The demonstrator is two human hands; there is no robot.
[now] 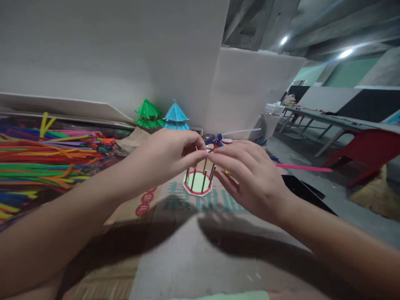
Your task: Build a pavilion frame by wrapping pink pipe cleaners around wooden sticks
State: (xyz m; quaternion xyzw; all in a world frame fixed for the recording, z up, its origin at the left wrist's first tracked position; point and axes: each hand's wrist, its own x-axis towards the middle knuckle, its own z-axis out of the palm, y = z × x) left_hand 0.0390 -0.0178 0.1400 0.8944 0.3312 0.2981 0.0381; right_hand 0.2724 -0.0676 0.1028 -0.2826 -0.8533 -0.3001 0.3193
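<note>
A small round base (197,183), pale green with a red rim and a white edge, sits on cardboard. Several thin dark sticks (193,180) stand upright on it like posts. Over these posts my left hand (175,152) is closed in a pinch, thumb and forefinger pressed together. My right hand (250,175) meets it from the other side, fingers bent and close together, tips nearly touching the left thumb. A thin dark piece shows between the fingertips; what each hand grips is too small and covered to name.
Bundles of coloured pipe cleaners (50,154) lie at left. A green umbrella-shaped roof (148,114) and a blue one (175,116) stand behind. Beyond my hands are a blue glue gun (214,140), a pink stick (306,168) and a white-lidded container (272,116); a red chair (371,146) stands right.
</note>
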